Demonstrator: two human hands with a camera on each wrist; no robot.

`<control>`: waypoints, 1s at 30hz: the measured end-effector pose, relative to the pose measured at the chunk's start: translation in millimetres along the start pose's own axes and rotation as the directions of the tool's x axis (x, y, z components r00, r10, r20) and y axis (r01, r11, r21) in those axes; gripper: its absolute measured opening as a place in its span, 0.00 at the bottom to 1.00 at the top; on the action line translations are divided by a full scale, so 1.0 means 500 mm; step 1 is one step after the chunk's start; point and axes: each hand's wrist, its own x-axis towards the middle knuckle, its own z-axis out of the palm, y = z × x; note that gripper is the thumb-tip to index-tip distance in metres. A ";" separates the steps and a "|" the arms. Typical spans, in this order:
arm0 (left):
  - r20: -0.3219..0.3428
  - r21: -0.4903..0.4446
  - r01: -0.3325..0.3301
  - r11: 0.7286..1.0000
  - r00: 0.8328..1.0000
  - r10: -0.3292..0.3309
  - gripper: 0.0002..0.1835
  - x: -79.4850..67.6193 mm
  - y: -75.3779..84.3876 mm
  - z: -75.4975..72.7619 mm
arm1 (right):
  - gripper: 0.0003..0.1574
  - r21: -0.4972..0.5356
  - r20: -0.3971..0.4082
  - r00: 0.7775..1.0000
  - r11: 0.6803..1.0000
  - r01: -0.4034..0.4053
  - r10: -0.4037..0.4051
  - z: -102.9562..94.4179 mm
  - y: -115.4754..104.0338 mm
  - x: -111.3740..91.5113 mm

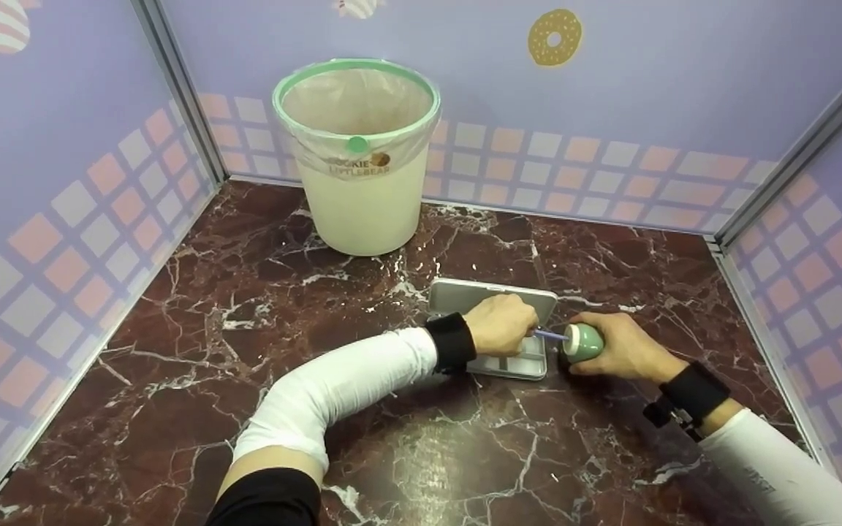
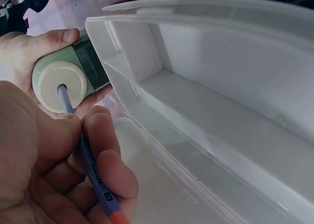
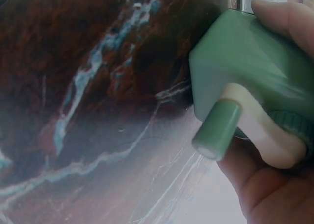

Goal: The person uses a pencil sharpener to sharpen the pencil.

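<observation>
My left hand (image 1: 501,325) pinches a blue-purple pencil (image 2: 91,162) with a red end. Its front end sits in the hole of a green hand-crank pencil sharpener (image 1: 588,342), which has a cream round face. Around the sharpener body curl the fingers and thumb of my right hand (image 1: 629,347). In the right wrist view the cream crank arm (image 3: 257,123) and its green knob (image 3: 218,128) show, with no fingers on the knob. Under and behind my left hand lies an opened white pencil case (image 1: 512,367), its lid raised.
A cream bin (image 1: 366,204) with a green rim and a clear liner stands at the back. Small pale crumbs or marks dot the dark red marbled table (image 1: 260,292) near it. Patterned purple panels (image 1: 633,95) wall in the back and both sides.
</observation>
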 end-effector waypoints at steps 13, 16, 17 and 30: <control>0.027 0.020 0.011 1.000 1.000 -0.011 0.02 0.013 0.015 -0.002 | 0.42 -0.011 -0.004 1.000 1.000 0.005 -0.005 0.003 0.002 0.002; 0.022 0.020 0.009 1.000 1.000 -0.010 0.02 0.018 0.019 -0.003 | 0.42 -0.005 -0.006 1.000 1.000 0.008 -0.008 0.000 0.002 0.003; 0.021 0.024 0.008 1.000 1.000 -0.009 0.02 0.019 0.020 -0.002 | 0.42 -0.002 -0.006 1.000 1.000 0.009 -0.009 0.000 0.001 0.003; 0.001 0.031 0.008 0.999 1.000 -0.009 0.06 0.037 0.044 0.006 | 0.40 0.039 -0.022 1.000 0.999 -0.012 0.013 0.008 -0.002 0.002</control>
